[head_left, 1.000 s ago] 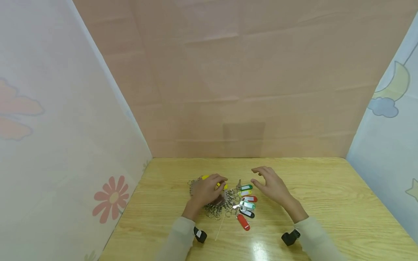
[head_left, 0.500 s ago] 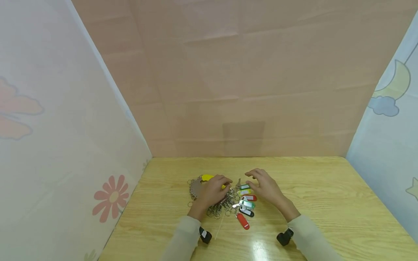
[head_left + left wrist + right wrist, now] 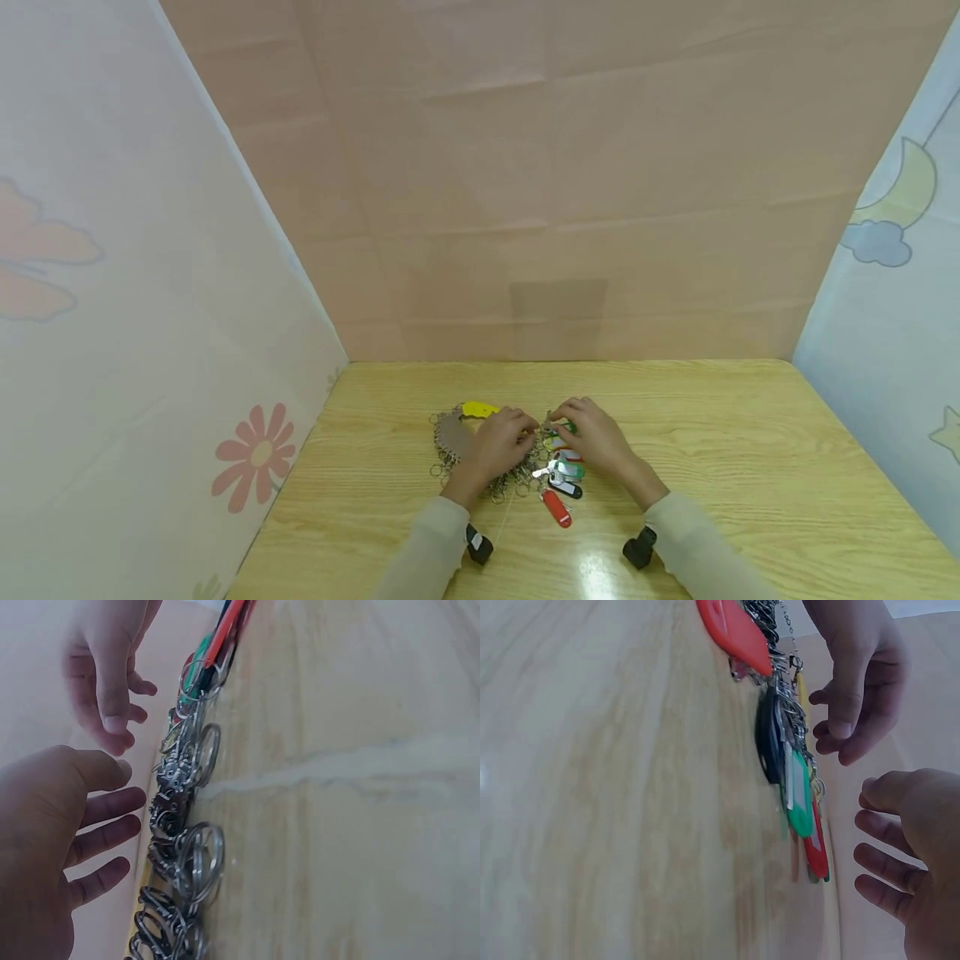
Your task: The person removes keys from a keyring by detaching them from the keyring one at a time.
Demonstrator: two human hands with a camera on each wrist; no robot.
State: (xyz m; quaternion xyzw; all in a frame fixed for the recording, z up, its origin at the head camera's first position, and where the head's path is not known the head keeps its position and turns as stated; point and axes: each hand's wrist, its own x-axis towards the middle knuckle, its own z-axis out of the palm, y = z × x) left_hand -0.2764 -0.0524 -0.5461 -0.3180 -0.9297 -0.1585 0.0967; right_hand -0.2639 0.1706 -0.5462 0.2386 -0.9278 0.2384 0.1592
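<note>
My left hand [image 3: 498,443] hovers over a dense bunch of metal key rings [image 3: 199,862], its fingers relaxed and holding nothing. Facing it, my right hand [image 3: 596,433] is over the upper key tags, also holding nothing, fingers loosely bent. Both wrist views show a gap between the two hands' fingertips. The key tags lie in a fanned row: a red tag [image 3: 557,508] nearest the front, then a black tag [image 3: 567,490] and a green tag [image 3: 799,799]. Others behind are partly covered by the right hand. A silver key [image 3: 540,472] lies beside them.
A grey-brown flat piece [image 3: 452,435] edged with rings and a yellow strip [image 3: 480,409] lie left of and behind the left hand. Pale wood table [image 3: 360,500] surrounds the pile. A peach backdrop [image 3: 555,167] rises behind, with patterned panels at both sides.
Both hands have moved toward each other: the left hand to the right over the rings, the right hand leftward and nearer, now covering part of the tags. The rings and tags stay put.
</note>
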